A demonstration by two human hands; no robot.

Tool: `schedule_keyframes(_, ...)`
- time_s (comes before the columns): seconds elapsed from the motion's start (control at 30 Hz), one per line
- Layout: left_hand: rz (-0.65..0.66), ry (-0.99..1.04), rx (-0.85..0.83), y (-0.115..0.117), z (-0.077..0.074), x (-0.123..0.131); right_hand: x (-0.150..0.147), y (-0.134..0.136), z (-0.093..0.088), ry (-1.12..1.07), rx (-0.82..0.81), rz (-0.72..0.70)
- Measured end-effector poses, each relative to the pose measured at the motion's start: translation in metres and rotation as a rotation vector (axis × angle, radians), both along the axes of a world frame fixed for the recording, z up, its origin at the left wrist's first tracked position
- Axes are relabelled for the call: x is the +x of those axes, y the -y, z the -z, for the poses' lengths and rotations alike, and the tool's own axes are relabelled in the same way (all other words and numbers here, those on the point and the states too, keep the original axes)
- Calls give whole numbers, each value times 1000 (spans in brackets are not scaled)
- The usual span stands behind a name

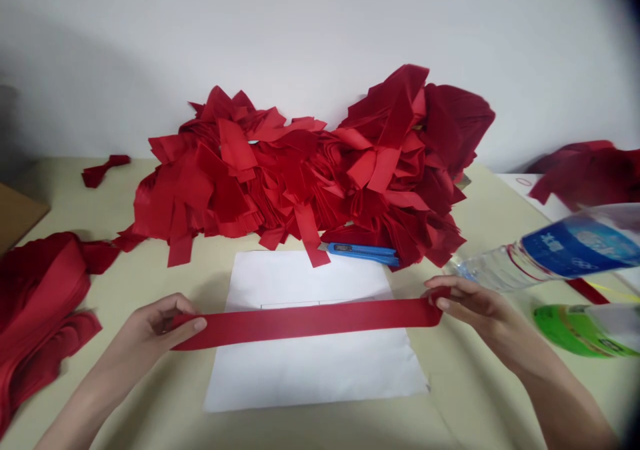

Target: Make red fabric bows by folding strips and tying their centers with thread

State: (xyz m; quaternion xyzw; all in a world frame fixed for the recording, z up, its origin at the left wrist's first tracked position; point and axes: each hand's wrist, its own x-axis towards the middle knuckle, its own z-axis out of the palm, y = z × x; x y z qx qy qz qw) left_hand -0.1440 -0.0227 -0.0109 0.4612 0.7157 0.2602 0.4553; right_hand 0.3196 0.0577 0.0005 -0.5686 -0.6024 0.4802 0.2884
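The left hand and the right hand hold a long flat red fabric strip stretched level between them, the left fingers pinched shut on one end and the right fingers clamped on the other. The strip lies across a white sheet of paper that rests flat on the pale beige counter, just under a thin line drawn on the sheet. At the left edge sits a thick stack of folded red cloth. To the right, a clear plastic water bottle with a blue label lies tilted near the right hand, above a green-labelled object that is too blurred to make out. Beyond the paper's far edge lies a blue utility knife, touching a big loose heap of cut red strips piled against the white wall. A small red scrap lies apart at the far left.
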Motion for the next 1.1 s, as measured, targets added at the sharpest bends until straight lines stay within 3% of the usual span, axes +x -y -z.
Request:
schedule_keyframes(0.33,-180,72,51,4,24,-4,18,-7,3,171,23,123)
schedule_keyframes(0.53,-116,46,-15,1,21,-12,32,-6,4,148,1,142)
schedule_keyframes(1.1,-121,40,8,2,19,-17,31,-6,0,158,59,85)
